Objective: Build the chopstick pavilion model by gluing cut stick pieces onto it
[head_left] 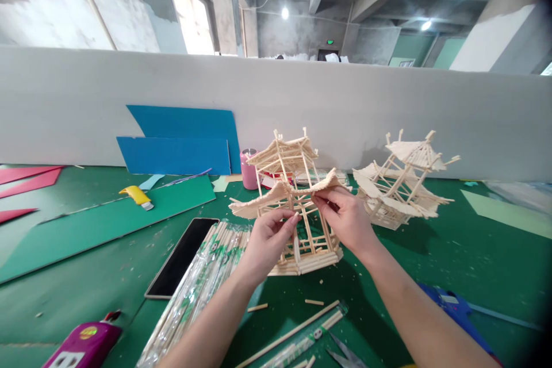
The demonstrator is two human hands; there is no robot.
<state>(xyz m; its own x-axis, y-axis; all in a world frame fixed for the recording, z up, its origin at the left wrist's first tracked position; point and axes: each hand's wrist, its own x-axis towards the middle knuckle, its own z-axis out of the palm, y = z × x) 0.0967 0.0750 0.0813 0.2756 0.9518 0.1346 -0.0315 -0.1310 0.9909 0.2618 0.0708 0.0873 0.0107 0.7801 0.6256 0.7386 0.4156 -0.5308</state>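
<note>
A two-tier wooden stick pagoda model (288, 168) stands on the green table (452, 253) in front of me. My left hand (267, 241) pinches at a thin upright post under its lower roof. My right hand (347, 219) grips the lower roof's edge and frame on the right side. A second, similar stick pagoda (403, 184) leans tilted to the right, apart from both hands.
Wrapped bundles of chopsticks (196, 287) and a dark phone (181, 256) lie at left. A pink can (249, 169), blue boards (181, 144), a yellow cutter (137, 195), a purple object (84, 345), a blue glue gun (452, 307) and scissors (340, 353) are about. A white partition wall stands behind.
</note>
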